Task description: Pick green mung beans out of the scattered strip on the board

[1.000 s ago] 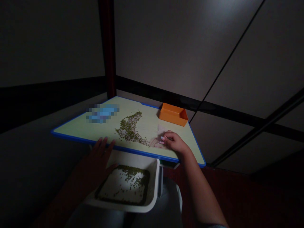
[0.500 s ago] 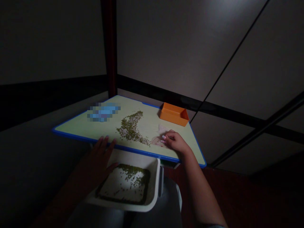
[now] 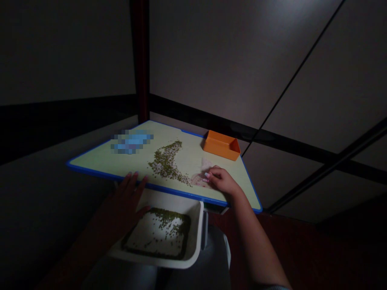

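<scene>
Small green beans (image 3: 165, 161) lie scattered in a curved patch on the pale board (image 3: 190, 139) with a blue rim. My right hand (image 3: 222, 180) rests at the right of the patch, fingers curled in a pinch; whatever they hold is too small or hidden to make out. Beneath those fingers is a pale, pinkish patch on the board (image 3: 201, 177). My left hand (image 3: 128, 201) is dark, its fingers stretched onto the board's near edge and its thumb over a white basin (image 3: 198, 225). More green beans (image 3: 172, 221) lie in the basin, below the board's near edge.
An orange open box (image 3: 221, 146) stands at the board's far right edge. A blurred-out blue item (image 3: 132, 141) lies at the far left. Behind the board are large panels (image 3: 211, 60) and a dark red post (image 3: 142, 60). The surroundings are dim.
My right hand has shifted very slightly left, its fingers still curled. My left hand, the beans and the basin look much the same.
</scene>
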